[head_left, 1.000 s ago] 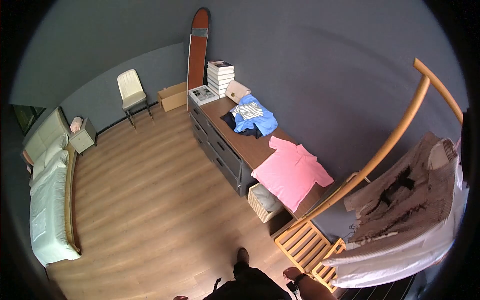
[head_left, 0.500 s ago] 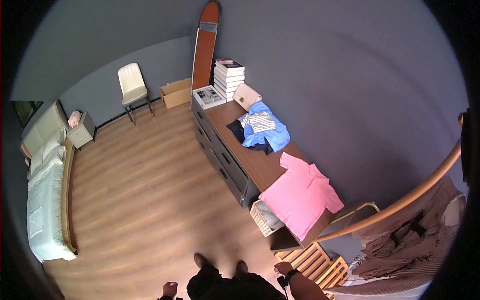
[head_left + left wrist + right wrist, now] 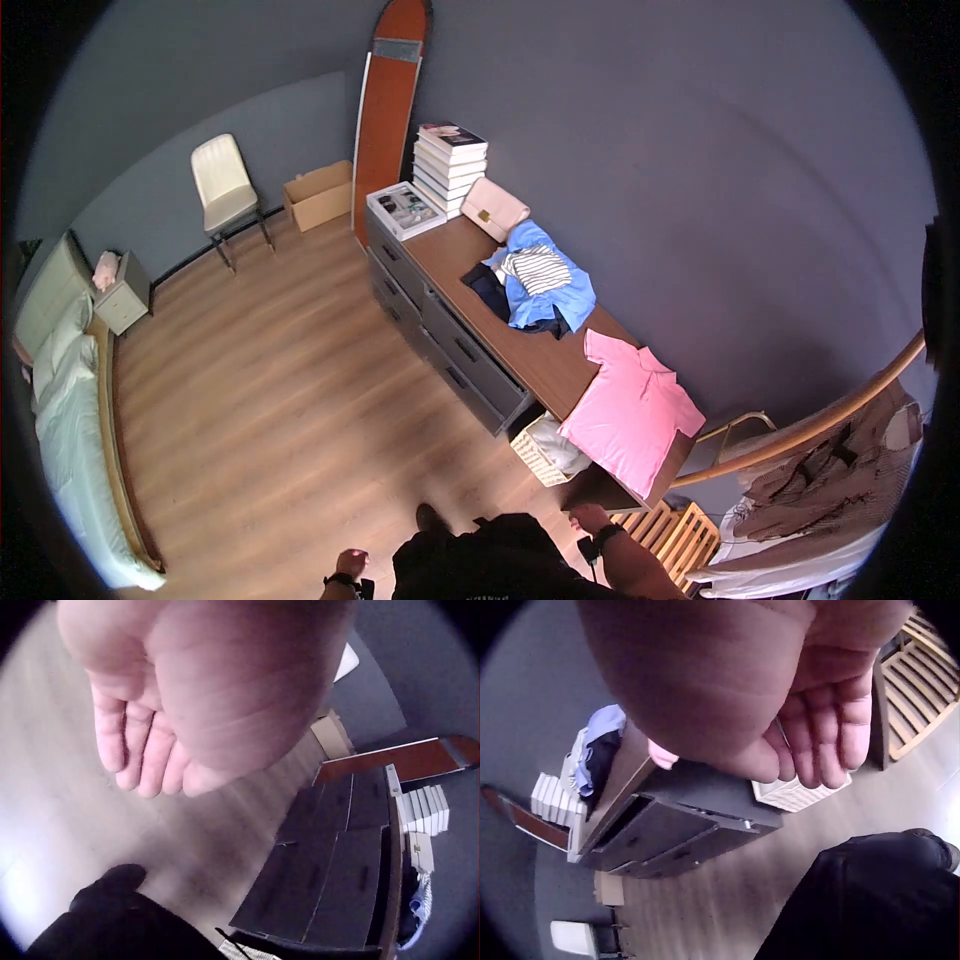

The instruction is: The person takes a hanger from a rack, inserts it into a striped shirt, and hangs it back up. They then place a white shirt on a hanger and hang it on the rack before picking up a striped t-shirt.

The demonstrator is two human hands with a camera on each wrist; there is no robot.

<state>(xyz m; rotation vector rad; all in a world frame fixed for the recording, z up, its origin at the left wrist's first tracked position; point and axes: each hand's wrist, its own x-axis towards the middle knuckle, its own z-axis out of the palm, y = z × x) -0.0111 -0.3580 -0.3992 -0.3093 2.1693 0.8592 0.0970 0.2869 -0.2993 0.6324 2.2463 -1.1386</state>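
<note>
My left hand [image 3: 352,562] hangs beside the dark trousers over the wooden floor, its fingers loosely bent and holding nothing in the left wrist view. On the other side, my right hand [image 3: 590,517] hangs near the dresser's close end, also holding nothing. A pink short-sleeved shirt [image 3: 632,410] lies spread over that end of the brown-topped dresser [image 3: 550,365]. Further along the top is a pile with a blue shirt [image 3: 577,300], a striped garment [image 3: 540,268] and dark clothing [image 3: 488,290]. Below the pink shirt stands a woven basket [image 3: 537,462] with grey cloth inside.
Beyond the clothes are a pale handbag [image 3: 495,208] and stacked books [image 3: 450,165]. To the right, a curved wooden rack [image 3: 820,430] with hanging clothes rises above a slatted wooden piece [image 3: 690,540]. A chair [image 3: 225,185], cardboard box [image 3: 320,195] and bed [image 3: 75,490] stand further off.
The view has moved closer to the dresser, and the hanging clothes have slid toward the lower right. Both hands now show more fully at the bottom; the clothes on the dresser lie as before.
</note>
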